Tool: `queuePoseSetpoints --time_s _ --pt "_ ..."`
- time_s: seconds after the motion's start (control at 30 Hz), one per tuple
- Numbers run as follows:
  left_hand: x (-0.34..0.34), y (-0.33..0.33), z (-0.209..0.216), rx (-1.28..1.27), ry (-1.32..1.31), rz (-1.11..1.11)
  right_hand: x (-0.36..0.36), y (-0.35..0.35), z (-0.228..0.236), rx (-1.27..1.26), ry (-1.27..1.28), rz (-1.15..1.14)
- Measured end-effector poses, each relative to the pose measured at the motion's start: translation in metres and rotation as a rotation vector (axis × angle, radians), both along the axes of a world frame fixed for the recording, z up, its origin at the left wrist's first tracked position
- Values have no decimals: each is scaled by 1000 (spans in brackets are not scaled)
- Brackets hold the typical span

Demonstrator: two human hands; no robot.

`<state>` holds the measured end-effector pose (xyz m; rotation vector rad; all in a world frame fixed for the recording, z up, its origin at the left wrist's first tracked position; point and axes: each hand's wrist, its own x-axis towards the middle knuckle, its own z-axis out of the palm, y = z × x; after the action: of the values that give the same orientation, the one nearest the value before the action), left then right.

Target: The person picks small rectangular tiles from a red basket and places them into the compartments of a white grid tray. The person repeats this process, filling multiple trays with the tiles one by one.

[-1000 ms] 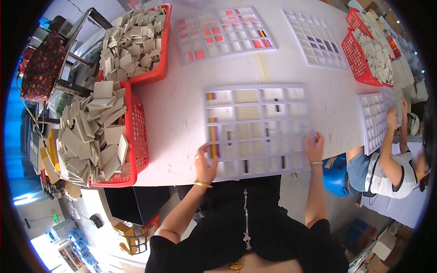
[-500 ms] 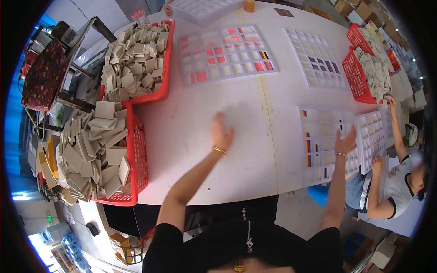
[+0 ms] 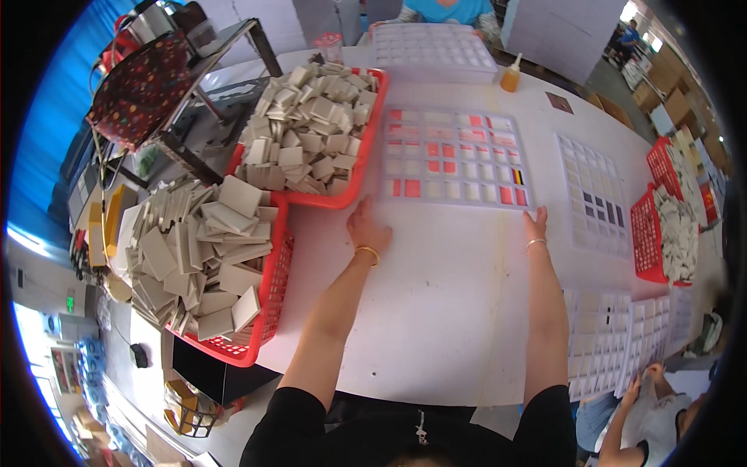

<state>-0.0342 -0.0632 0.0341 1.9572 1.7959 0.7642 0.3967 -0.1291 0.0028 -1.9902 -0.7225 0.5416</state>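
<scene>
A white compartment tray [image 3: 455, 198] lies flat ahead of me, several cells showing red or pink pieces and one striped yellow and black. At its near left corner is my left hand [image 3: 367, 227], empty, with thumb and fingers apart, close beside a red basket's rim. My right hand [image 3: 534, 226] is at the near right corner, fingertips by the frame and thumb spread. Whether those fingertips press on the tray is too small to tell. Two red baskets [image 3: 354, 198] [image 3: 282, 268] on the left are heaped with flat off-white tiles [image 3: 303, 159].
Another compartment tray [image 3: 595, 198] with dark pieces lies to the right, with more trays [image 3: 597, 342] nearer. Stacked trays [image 3: 432, 50] stand at the far edge before a person in blue. An amber bottle [image 3: 510, 75] stands nearby. Red baskets [image 3: 650, 233] and a co-worker are at right.
My view has swung left and up. Both hands have reached forward to the tray's near corners; the right hand has left the right-hand trays. The person across the table has come into view.
</scene>
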Motion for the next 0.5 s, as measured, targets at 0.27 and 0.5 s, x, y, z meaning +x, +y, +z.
queuePoseSetpoints --time_s 0.27,0.5 --pt "-12 8 -18 100 -183 3 -13 -50 6 129 200 61" --pt "-58 -60 -27 -9 -571 157 -49 -217 9 -28 11 159"
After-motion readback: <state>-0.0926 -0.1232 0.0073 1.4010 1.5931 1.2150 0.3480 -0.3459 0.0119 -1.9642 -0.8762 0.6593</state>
